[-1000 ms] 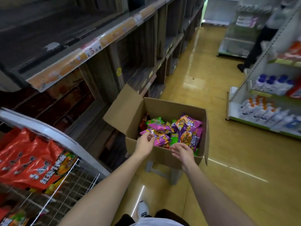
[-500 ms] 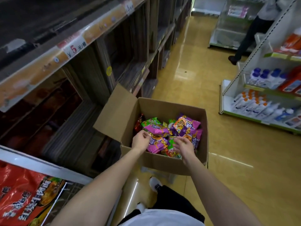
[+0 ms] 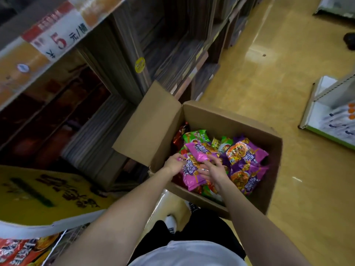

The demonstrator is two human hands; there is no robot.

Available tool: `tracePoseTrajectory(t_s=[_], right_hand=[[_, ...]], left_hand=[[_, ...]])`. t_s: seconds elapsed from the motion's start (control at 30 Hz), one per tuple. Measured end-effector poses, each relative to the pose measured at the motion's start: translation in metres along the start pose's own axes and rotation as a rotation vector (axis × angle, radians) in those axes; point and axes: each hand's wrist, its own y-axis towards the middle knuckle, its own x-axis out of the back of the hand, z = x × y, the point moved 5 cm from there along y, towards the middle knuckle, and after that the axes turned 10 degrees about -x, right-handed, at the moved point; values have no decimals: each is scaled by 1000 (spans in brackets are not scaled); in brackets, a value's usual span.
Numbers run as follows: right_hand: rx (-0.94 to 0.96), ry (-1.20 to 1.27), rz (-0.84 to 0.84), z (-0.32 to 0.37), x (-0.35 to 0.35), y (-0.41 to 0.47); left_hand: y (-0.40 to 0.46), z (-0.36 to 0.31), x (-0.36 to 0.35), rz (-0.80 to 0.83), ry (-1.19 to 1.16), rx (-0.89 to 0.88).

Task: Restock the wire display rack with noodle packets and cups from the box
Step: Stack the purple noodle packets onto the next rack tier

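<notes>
An open cardboard box stands on the floor ahead of me, filled with purple, pink and green noodle packets. My left hand grips the left edge of a pink noodle packet lying at the box's near left. My right hand grips the same packet from its right side, fingers curled over it. More purple packets lie to the right in the box. The wire display rack shows at the bottom left, holding red noodle packets.
Dark wooden shelving with a price tag reading 5 runs along the left. A yellow sign tops the rack. A white shelf unit with bottles stands at the right across the yellow floor. My feet are below the box.
The view has tilted down and closer to the box. Both hands have moved inward and closed on the pink packet; before they were just reaching among the packets.
</notes>
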Motion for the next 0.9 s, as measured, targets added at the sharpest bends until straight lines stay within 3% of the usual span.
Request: tracePoseTrajectory(t_s=[0.2, 0.4, 0.6, 0.9], right_hand=[[-94, -92, 85, -1, -15, 33], [-134, 4, -74, 11, -5, 48], [-194, -205, -371, -4, 20, 87], [19, 17, -263, 5, -4, 5]], left_hand=[[22, 19, -18, 39, -231, 175], [25, 30, -23, -126, -489, 324], [22, 25, -17, -339, -527, 220], [-4, 23, 25, -577, -421, 117]])
